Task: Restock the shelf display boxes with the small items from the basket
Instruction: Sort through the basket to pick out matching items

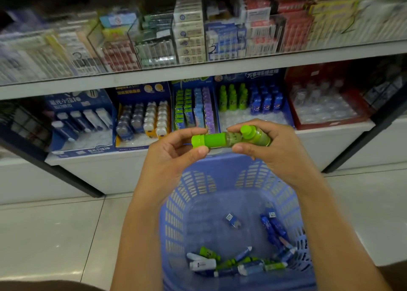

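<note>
Both hands are up in front of the shelf, right above the basket [176,213], and they've got little green bottles between them. The left hand [169,156] is pinching one bottle [211,139] lying sideways, thumb under and fingers over the bright green cap end. The right hand [275,149] has its fingers curled around a second green bottle [255,135], cap pointing up and toward the shelf, and its thumb also seems to press on the bottom end of the sideways one. The two bottles touch each other in the middle, so it's kind of a joint grip.

The basket is a blue plastic one with slotted sides, sitting on the tiled floor [55,235] right below the hands. Down in its bottom there's a loose pile of small stuff [237,264]: more green bottles, some blue ones, and a couple of white-capped tubes, mostly bunched at the near end, with a few blue pieces along the right wall.

On the lower shelf [198,158] just behind the hands is the blue display box [253,105] with green bottles standing on the left and blue ones on the right, front rows looking bare. Beside it on the left is a box of green, blue and purple packs [195,107]. The upper shelf is blurry, can't read much there.
</note>
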A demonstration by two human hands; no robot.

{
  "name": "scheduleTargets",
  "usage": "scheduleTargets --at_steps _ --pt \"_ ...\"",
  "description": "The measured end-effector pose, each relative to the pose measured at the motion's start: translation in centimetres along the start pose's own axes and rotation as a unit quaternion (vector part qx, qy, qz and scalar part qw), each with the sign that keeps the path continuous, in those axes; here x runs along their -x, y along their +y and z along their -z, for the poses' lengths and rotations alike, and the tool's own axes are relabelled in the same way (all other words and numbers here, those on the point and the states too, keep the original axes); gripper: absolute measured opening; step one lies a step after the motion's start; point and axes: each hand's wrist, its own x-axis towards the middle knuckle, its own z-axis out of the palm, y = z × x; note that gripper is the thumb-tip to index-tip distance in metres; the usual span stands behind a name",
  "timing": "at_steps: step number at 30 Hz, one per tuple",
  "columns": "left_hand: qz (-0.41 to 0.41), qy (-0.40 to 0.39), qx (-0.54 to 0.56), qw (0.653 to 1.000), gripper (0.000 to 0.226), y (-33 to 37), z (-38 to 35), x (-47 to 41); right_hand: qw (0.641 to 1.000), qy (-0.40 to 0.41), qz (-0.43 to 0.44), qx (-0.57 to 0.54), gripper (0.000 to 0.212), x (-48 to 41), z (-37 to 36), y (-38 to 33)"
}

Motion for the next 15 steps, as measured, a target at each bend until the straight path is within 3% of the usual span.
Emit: scheduleTargets --at_steps 8,11,15 --pt "-0.031 0.021 -0.044 0.998 0.034 0.1 -1.1 -0.1 1.0 -0.008 -0.002 0.024 0.035 0.4 1.5 -0.9" --pt "-0.019 0.056 -0.005 0.998 0.036 -0.2 -1.9 -0.3 0.999 0.012 0.008 0.03 0.035 0.4 2.0 -0.8" --pt "0.002 0.047 0.048 0.998 0.027 -0.9 -3.4 -0.5 0.999 0.009 0.038 0.019 0.034 0.3 2.1 -0.6"
